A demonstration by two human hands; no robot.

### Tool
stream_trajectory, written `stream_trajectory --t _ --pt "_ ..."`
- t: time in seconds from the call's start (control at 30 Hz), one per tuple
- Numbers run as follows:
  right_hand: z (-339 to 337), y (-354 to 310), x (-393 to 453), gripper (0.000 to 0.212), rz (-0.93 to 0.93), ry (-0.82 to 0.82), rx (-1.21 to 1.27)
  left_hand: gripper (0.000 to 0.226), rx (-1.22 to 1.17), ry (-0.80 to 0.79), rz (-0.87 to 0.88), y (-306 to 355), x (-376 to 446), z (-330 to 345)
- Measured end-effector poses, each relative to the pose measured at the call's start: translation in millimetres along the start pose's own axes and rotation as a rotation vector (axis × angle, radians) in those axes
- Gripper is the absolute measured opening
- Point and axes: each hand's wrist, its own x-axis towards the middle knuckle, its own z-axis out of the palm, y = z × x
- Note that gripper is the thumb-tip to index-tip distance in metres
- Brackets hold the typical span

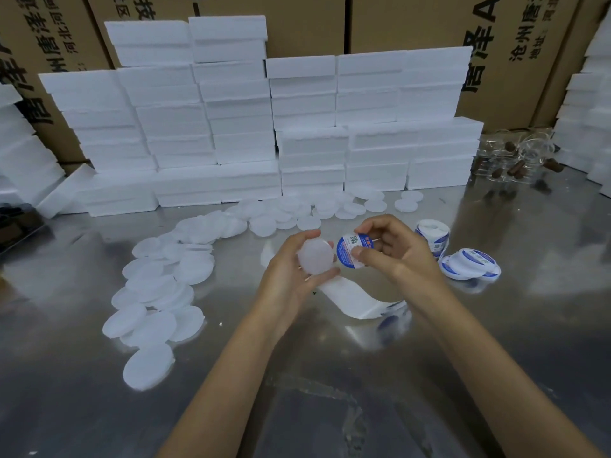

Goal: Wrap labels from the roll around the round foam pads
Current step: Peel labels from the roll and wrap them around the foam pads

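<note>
My left hand (291, 276) grips a white round foam pad (315, 256) above the metal table, fingers curled round its edge. Just to its right, my right hand (393, 249) pinches a round blue-and-white label (347, 250) between thumb and fingers. A white strip of backing paper (350, 300) trails from under my hands down onto the table. The label roll (433, 238) stands behind my right hand. Two labelled pads (469, 264) lie at its right.
Loose white foam pads (158, 292) lie scattered across the left and middle of the steel table (330, 408). Stacked white foam boxes (264, 133) form a wall at the back, with cardboard cartons behind. Clear containers with brown pieces (515, 160) sit at the back right.
</note>
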Motion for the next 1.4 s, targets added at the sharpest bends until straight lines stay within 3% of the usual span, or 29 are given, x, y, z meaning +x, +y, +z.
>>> stream_trajectory --t 0.1,0.3,0.77,0.93,1.03,1.1,1.17,1.3,1.4 --pt "7.7 2.0 -1.7 0.029 -0.019 0.032 -0.013 0.041 -0.221 -0.142 -0.103 1.0 -8.3 8.6" --pt "12.5 10.4 -3.3 0.031 -0.077 0.051 -0.173 0.047 -0.237 -0.261 -0.139 -1.1 -16.2 20.1" --pt "16.0 16.3 -7.2 0.028 -0.18 0.121 -0.454 0.049 -0.135 -0.206 -0.037 -2.0 -22.0 32.0" --pt "14.3 19.7 -5.1 0.032 -0.244 0.202 -0.639 0.044 -0.206 -0.227 -0.033 1.1 -21.9 30.7" --pt "18.0 20.3 -7.4 0.056 -0.277 0.197 -0.628 0.049 -0.269 -0.23 -0.068 1.4 -21.3 29.9" --pt "20.0 22.2 -8.0 0.091 -0.214 0.172 -0.585 0.051 -0.309 -0.221 -0.093 1.1 -21.3 29.4" --pt "20.8 25.2 -7.5 0.106 -0.116 0.146 -0.59 0.052 -0.345 -0.24 -0.1 0.8 -22.2 29.6" --pt "19.4 26.1 -7.4 0.095 0.026 0.103 -0.487 0.053 -0.345 -0.297 -0.127 0.6 -23.5 30.6" --pt "16.2 23.5 -6.7 0.062 0.032 0.176 -0.393 0.042 -0.298 -0.35 -0.146 0.7 -25.0 30.5"
